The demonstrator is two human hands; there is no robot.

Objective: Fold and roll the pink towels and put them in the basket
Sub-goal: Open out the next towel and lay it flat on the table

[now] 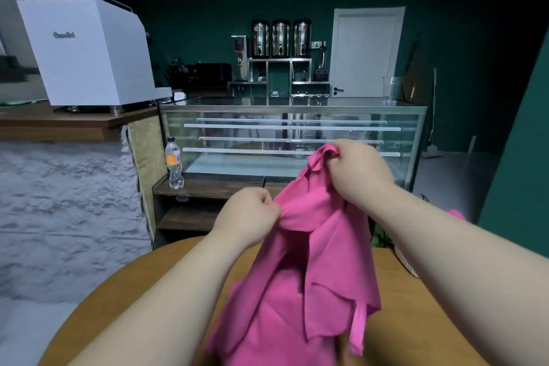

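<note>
A pink towel (309, 285) hangs crumpled in the air above a round wooden table (142, 285), its lower part draping down onto the tabletop. My left hand (249, 214) pinches a bunched edge of the towel at centre. My right hand (356, 169) is raised higher and grips another corner of the same towel. A bit of a second pink towel (457, 214) shows behind my right forearm. A pale basket rim (405, 261), mostly hidden by that forearm, sits at the table's right side.
Beyond the table stands a glass display case (291, 140) on a low wooden shelf with a water bottle (173, 162). A white coffee machine (86, 50) is on the counter at left. Green leaves (381, 236) poke out near the basket.
</note>
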